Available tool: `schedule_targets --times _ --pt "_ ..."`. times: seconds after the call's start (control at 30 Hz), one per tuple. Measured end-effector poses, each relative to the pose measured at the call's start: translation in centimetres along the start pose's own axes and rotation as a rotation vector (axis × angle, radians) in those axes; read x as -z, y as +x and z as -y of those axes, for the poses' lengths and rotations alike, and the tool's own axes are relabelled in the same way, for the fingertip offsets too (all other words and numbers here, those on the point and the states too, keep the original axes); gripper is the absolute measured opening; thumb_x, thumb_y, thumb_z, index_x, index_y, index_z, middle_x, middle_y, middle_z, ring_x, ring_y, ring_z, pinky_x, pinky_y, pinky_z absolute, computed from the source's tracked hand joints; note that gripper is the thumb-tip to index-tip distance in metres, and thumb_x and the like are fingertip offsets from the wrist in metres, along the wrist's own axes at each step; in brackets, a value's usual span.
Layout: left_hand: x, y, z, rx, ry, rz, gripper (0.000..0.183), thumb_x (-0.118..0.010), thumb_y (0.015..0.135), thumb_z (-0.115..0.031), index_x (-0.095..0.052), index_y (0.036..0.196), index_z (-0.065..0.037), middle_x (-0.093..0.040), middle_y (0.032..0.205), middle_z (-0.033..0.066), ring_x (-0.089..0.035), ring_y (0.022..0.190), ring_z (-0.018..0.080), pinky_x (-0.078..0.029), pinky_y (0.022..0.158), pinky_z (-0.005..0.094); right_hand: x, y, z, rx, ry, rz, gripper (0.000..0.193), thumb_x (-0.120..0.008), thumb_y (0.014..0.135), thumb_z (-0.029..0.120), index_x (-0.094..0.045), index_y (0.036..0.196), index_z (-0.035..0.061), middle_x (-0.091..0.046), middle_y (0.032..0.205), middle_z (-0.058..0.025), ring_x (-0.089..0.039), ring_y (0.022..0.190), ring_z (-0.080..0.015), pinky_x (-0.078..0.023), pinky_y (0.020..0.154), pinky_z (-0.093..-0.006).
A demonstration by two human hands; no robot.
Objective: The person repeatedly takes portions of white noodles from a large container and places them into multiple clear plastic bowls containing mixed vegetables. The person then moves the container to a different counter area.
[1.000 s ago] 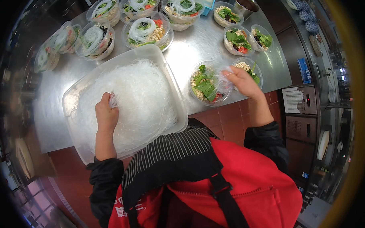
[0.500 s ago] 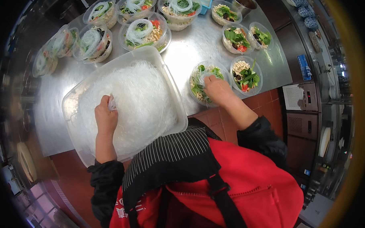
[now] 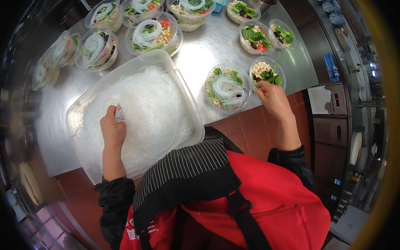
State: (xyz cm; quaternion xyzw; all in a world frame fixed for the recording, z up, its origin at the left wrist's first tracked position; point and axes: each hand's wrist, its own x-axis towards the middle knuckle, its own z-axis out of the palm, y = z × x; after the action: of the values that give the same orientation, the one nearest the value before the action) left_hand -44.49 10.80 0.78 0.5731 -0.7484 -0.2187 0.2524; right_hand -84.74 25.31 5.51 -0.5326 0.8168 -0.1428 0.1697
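My left hand [image 3: 113, 127] is closed on a small clump of glass noodles [image 3: 119, 114]. It hangs above a translucent tub [image 3: 177, 80] heaped with loose glass noodles [image 3: 154, 108]. My right hand [image 3: 275, 102] pinches the near-left rim of a clear plastic bowl [image 3: 282, 71] holding leafy greens, pale diced bits and dark pieces. Just left of it, another clear bowl [image 3: 205, 86] has a swirl of noodles [image 3: 229, 90] lying over its vegetables. My fingers partly cover the right bowl's contents.
Several noodle-topped bowls [image 3: 144, 34] line the far left of the steel table [image 3: 196, 50]. Behind the right bowl stand more bowls [image 3: 255, 37] with greens and no noodles on top. A blue container [image 3: 219, 1] and a metal pot [image 3: 262, 1] sit at the back.
My right hand has let go of the noodles, which now lie on the left bowl, and moved right to the neighbouring bowl's rim. My left hand stays over the tub.
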Motion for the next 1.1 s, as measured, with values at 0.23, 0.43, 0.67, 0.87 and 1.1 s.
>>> schedule_targets --times 0.23,0.43,0.67,0.87,1.1 --pt "-0.3 0.2 0.4 -0.036 0.018 0.008 0.008 -0.047 0.070 0.004 -0.048 0.076 -0.001 -0.051 0.061 0.0225 -0.051 0.058 0.0401 -0.039 0.052 0.0407 -5.3 -1.2 -3.8 -0.172 0.029 0.183 0.028 -0.057 0.075 0.017 -0.058 0.094 -0.0034 -0.062 0.071 -0.0179 -0.061 0.067 -0.0290 -0.047 0.062 -0.0365" --pt "-0.1 0.2 0.6 -0.061 0.022 0.010 0.003 -0.051 0.077 -0.003 -0.049 0.076 -0.001 -0.050 0.058 0.0214 -0.051 0.054 0.0386 -0.038 0.049 0.0402 -3.9 -0.9 -2.4 -0.363 0.319 0.251 0.026 -0.053 0.079 0.017 -0.059 0.068 -0.0060 -0.059 0.060 -0.0157 -0.057 0.048 -0.0251 -0.047 0.053 -0.0347" --pt "0.0 0.2 0.1 -0.042 0.020 0.010 0.006 -0.051 0.078 -0.005 -0.048 0.074 -0.001 -0.050 0.058 0.0207 -0.051 0.054 0.0374 -0.038 0.049 0.0395 -4.7 2.1 3.4 -0.046 0.197 0.246 0.030 -0.057 0.081 0.024 -0.060 0.072 -0.0049 -0.057 0.058 -0.0123 -0.055 0.046 -0.0194 -0.044 0.046 -0.0322" --pt "0.3 -0.1 0.3 -0.004 0.016 0.038 0.002 -0.051 0.075 -0.002 -0.050 0.076 -0.001 -0.051 0.059 0.0208 -0.052 0.055 0.0377 -0.039 0.050 0.0392 -3.8 3.3 3.4 0.211 -0.021 0.000 0.025 -0.060 0.076 0.028 -0.063 0.079 0.0035 -0.059 0.066 -0.0167 -0.058 0.064 -0.0334 -0.046 0.060 -0.0402" --pt "0.3 -0.1 0.3 0.015 0.014 0.041 0.005 -0.051 0.071 0.001 -0.050 0.076 -0.001 -0.052 0.061 0.0208 -0.054 0.058 0.0376 -0.041 0.052 0.0388 -9.6 5.2 3.9 0.475 -0.296 -0.251 0.024 -0.065 0.070 0.028 -0.063 0.087 0.0107 -0.056 0.099 -0.0076 -0.053 0.095 -0.0259 -0.039 0.081 -0.0407"
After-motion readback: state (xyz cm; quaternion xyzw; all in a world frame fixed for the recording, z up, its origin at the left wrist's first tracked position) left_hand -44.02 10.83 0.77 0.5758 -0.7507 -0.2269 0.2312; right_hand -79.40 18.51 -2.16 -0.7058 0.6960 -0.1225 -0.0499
